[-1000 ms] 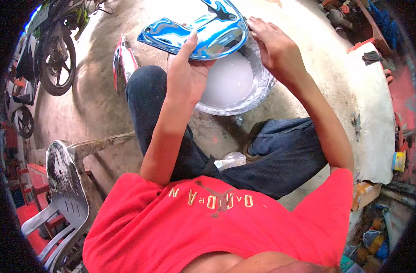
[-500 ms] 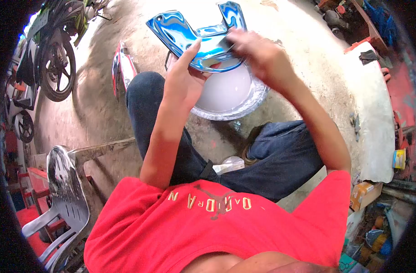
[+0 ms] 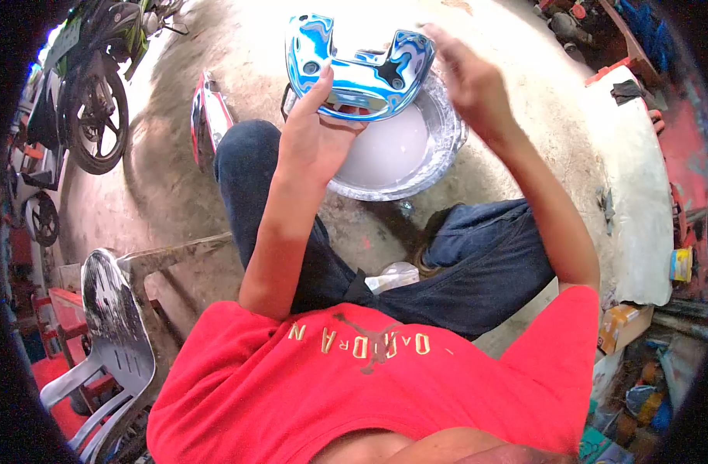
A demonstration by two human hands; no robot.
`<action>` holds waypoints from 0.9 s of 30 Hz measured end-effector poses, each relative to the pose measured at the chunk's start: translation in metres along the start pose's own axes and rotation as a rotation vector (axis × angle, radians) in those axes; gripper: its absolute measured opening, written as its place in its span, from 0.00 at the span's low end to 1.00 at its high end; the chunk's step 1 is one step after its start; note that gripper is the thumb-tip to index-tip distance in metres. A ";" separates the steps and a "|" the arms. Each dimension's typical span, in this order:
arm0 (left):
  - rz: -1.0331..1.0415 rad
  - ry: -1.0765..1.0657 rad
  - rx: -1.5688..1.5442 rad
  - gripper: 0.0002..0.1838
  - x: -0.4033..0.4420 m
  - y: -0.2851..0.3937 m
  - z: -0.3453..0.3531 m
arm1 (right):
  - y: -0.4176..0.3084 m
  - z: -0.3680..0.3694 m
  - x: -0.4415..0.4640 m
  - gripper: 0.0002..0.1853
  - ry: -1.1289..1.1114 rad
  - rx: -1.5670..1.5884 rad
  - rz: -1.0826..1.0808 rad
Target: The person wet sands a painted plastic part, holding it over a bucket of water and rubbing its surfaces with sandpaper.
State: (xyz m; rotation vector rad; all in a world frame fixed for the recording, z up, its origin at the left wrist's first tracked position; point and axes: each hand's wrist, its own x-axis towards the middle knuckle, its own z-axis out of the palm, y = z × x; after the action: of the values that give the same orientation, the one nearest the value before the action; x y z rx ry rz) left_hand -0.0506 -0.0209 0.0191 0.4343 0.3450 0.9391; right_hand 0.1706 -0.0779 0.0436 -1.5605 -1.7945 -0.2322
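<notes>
My left hand (image 3: 319, 127) grips a shiny blue, U-shaped panel (image 3: 350, 81) by its lower left side, the thumb on its face. The panel is tilted, its two arms point away from me, and it has small round holes. My right hand (image 3: 474, 85) is beside the panel's right arm, fingers stretched toward its edge and slightly blurred; I see nothing held in it. Below the panel stands a round basin (image 3: 439, 166) of milky liquid (image 3: 385, 151), partly covered by the panel and my left hand.
A red and white panel (image 3: 209, 116) stands left of my knee. Motorcycles (image 3: 95, 108) are at the upper left, a worn plastic chair (image 3: 118, 332) at the lower left. A whitish sheet (image 3: 640, 209), a cardboard box (image 3: 623, 329) and clutter line the right side.
The blue panel has turned to face me more squarely and shifted slightly right. My right hand has moved from its face outward to the right edge. My left hand still holds it.
</notes>
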 end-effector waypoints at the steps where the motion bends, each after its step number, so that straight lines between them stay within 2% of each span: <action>1: -0.009 -0.031 -0.007 0.20 0.001 -0.002 -0.003 | -0.007 0.013 -0.008 0.20 -0.028 0.003 -0.193; 2: -0.018 -0.064 -0.010 0.20 0.004 -0.003 -0.009 | -0.014 0.024 -0.014 0.20 -0.051 0.007 -0.385; 4: -0.013 -0.083 -0.005 0.21 0.007 0.000 -0.011 | -0.043 0.025 -0.024 0.21 -0.143 -0.018 -0.465; 6: 0.016 -0.049 -0.004 0.21 0.004 0.001 -0.008 | -0.023 0.024 -0.015 0.21 -0.110 0.025 -0.452; 9: 0.036 -0.015 0.043 0.20 -0.002 0.005 -0.003 | 0.009 0.012 0.004 0.23 -0.122 -0.003 -0.042; 10: 0.034 -0.016 0.053 0.20 -0.003 0.006 -0.003 | 0.004 0.013 -0.004 0.23 -0.126 -0.007 -0.125; 13: -0.011 -0.239 -0.026 0.19 0.004 0.006 -0.018 | -0.043 0.025 -0.025 0.24 -0.133 0.054 -0.411; 14: -0.015 -0.217 -0.041 0.19 0.004 0.007 -0.017 | -0.061 0.021 -0.026 0.23 -0.152 0.057 -0.467; 16: -0.029 -0.171 -0.068 0.18 0.003 0.006 -0.015 | -0.031 0.021 -0.013 0.22 -0.125 0.031 -0.432; 18: -0.036 -0.197 -0.074 0.18 0.001 0.004 -0.019 | 0.007 0.018 0.000 0.20 -0.158 -0.005 -0.105; 20: -0.059 -0.208 -0.103 0.18 0.003 0.001 -0.018 | 0.014 0.018 -0.007 0.21 -0.144 -0.115 -0.147; 22: -0.062 -0.244 -0.134 0.18 0.007 -0.001 -0.021 | -0.032 0.022 -0.020 0.21 -0.161 0.045 -0.260; 24: -0.111 -0.339 -0.175 0.18 0.016 0.002 -0.037 | -0.063 0.020 -0.025 0.23 -0.155 0.048 -0.498; 26: -0.097 -0.235 -0.140 0.18 0.010 0.000 -0.027 | -0.033 0.022 -0.014 0.22 -0.134 0.044 -0.451; 27: -0.056 -0.175 -0.076 0.17 0.002 0.000 -0.008 | -0.018 0.016 -0.007 0.21 -0.197 0.049 -0.243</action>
State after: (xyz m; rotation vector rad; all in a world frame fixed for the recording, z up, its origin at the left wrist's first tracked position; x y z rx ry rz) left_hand -0.0533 -0.0178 0.0117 0.4320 0.1610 0.8504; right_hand 0.1475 -0.0784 0.0338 -1.3690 -2.1296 -0.1512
